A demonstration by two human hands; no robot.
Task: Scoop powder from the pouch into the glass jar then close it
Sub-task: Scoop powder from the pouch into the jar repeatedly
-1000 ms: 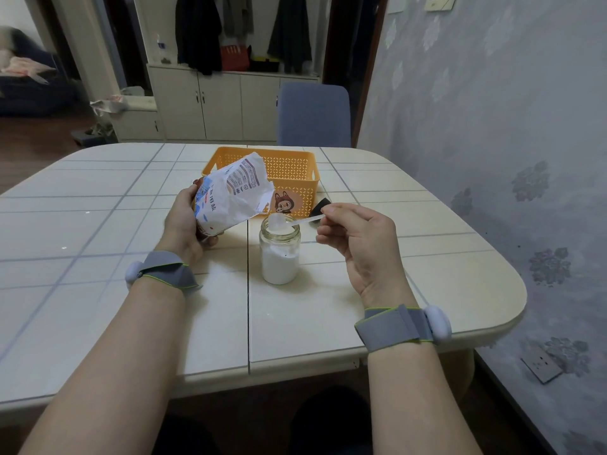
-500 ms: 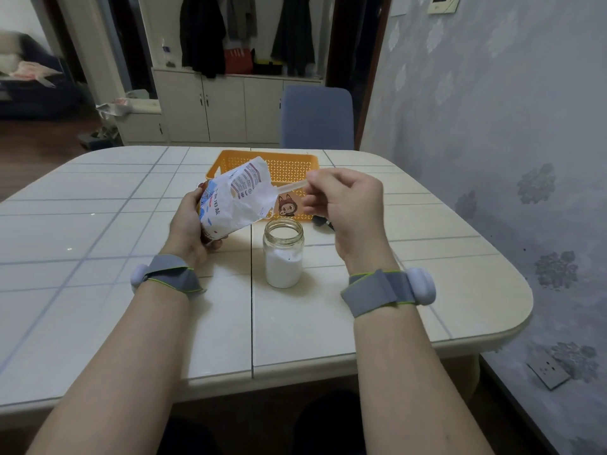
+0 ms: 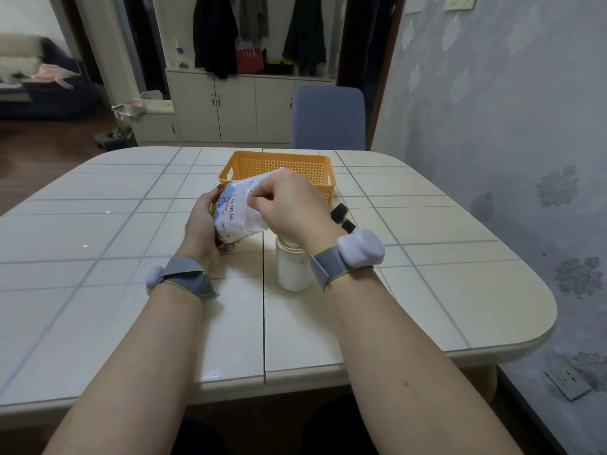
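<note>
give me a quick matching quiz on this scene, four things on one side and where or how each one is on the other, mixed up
Things:
1. pouch
2. glass jar
3. basket
4. chair

States:
a. orange, near the far edge of the table
b. blue, beyond the table
c. tilted, gripped by the left hand
d. upright on the table, part filled with white powder

Pairs: 1-c, 2-d, 3-a, 4-b

White printed pouch (image 3: 236,211), tilted, mouth toward upper right, glass jar (image 3: 285,250) upright on the bench (image 3: 131,290) just right of it, over half full of white powder (image 3: 294,274)
</note>
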